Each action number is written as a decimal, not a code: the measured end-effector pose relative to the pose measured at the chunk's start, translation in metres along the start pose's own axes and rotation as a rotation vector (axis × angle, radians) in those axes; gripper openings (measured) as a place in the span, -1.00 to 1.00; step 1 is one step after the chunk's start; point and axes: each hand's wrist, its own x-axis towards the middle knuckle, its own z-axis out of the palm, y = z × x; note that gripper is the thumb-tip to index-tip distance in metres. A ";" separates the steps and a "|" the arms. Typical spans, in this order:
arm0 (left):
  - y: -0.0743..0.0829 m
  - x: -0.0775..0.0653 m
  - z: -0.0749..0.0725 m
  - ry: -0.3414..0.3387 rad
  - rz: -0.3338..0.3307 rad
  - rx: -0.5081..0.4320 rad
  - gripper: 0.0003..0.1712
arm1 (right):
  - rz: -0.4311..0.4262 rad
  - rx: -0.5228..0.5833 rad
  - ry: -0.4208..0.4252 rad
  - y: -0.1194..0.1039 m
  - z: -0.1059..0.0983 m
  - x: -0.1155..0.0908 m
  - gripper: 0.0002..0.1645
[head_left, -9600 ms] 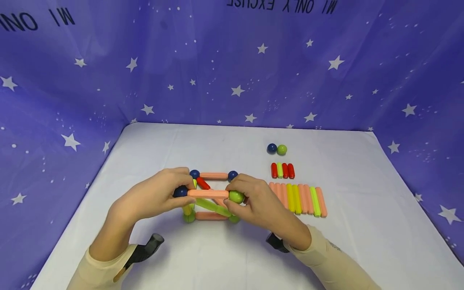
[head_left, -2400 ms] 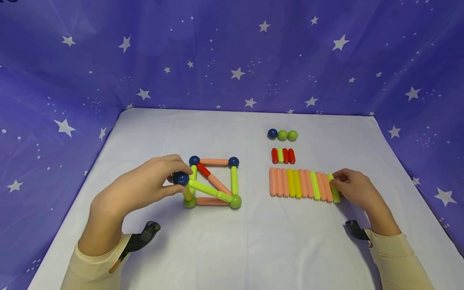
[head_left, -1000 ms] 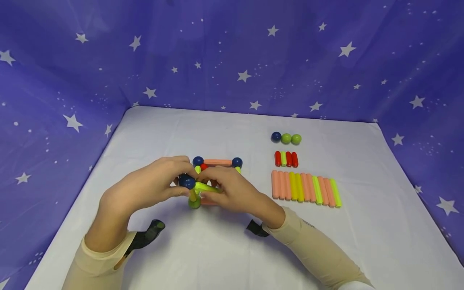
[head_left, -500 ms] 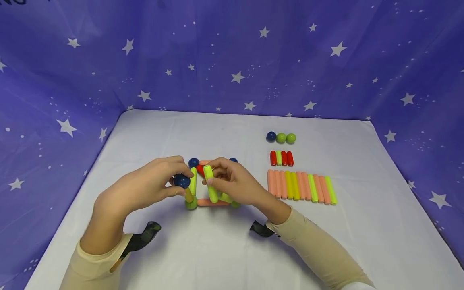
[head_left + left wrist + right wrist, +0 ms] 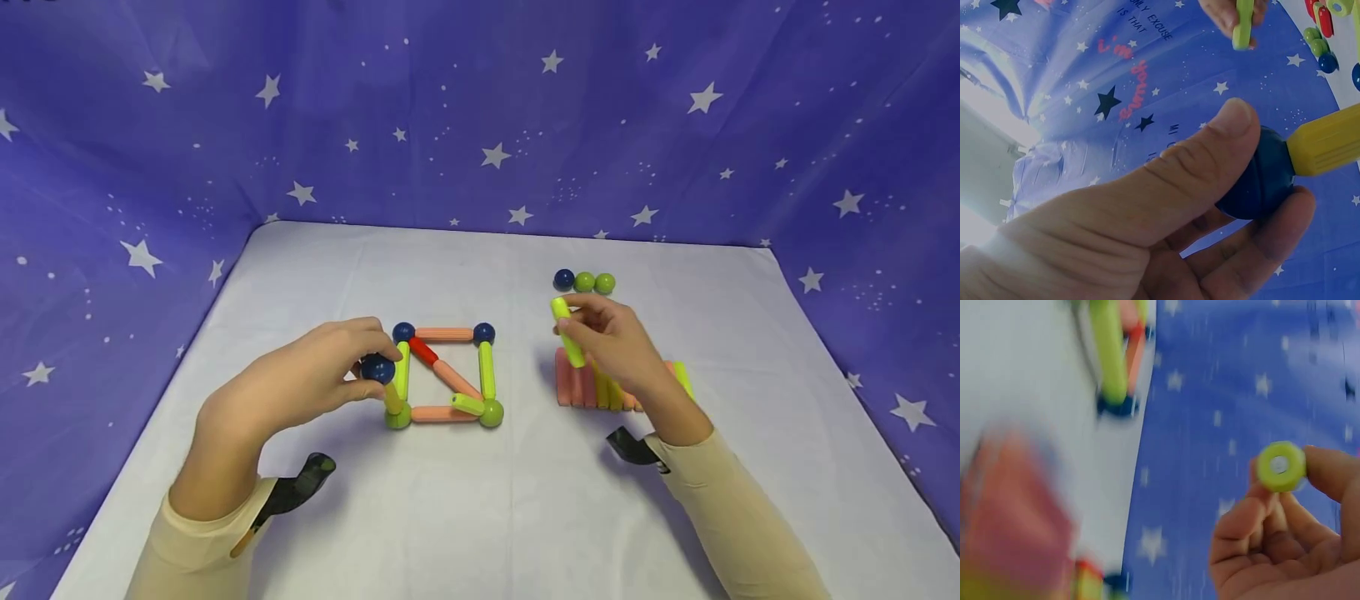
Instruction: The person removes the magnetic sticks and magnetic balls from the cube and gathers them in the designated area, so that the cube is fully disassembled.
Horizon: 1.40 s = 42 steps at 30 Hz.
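In the head view my left hand (image 5: 300, 379) pinches a blue ball (image 5: 378, 368). Under that ball a yellow stick (image 5: 392, 400) rises from the green ball (image 5: 398, 415) at the front left corner of a flat square frame. Salmon and lime sticks with corner balls form the square, crossed by a diagonal of a red stick (image 5: 423, 351) and a salmon stick (image 5: 455, 379). A short lime stick (image 5: 467, 404) juts from the front right green ball (image 5: 491, 413). My right hand (image 5: 618, 342) holds a longer lime stick (image 5: 567, 332) in the air, well right of the frame.
Below my right hand lies a row of salmon, yellow and lime sticks (image 5: 573, 383), partly covered by it. Behind stand a loose blue ball (image 5: 564, 279) and two green balls (image 5: 595, 283). A starry purple cloth (image 5: 450, 125) walls the white table (image 5: 450, 517).
My right hand went from the stick row to the frame, took the longer lime stick off the slanted brace and carried it rightward. The short lime stick stayed. My left hand kept its place.
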 end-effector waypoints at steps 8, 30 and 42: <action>0.003 0.002 0.000 -0.011 0.005 -0.010 -0.68 | 0.210 -0.498 0.200 0.052 -0.087 -0.041 -0.37; 0.003 0.003 -0.001 -0.020 0.000 -0.007 -0.68 | 0.396 -0.722 0.146 0.080 -0.117 -0.066 -0.30; 0.004 0.002 -0.001 -0.015 0.006 0.000 -0.67 | -0.169 -0.295 -0.265 -0.001 0.028 -0.038 -0.68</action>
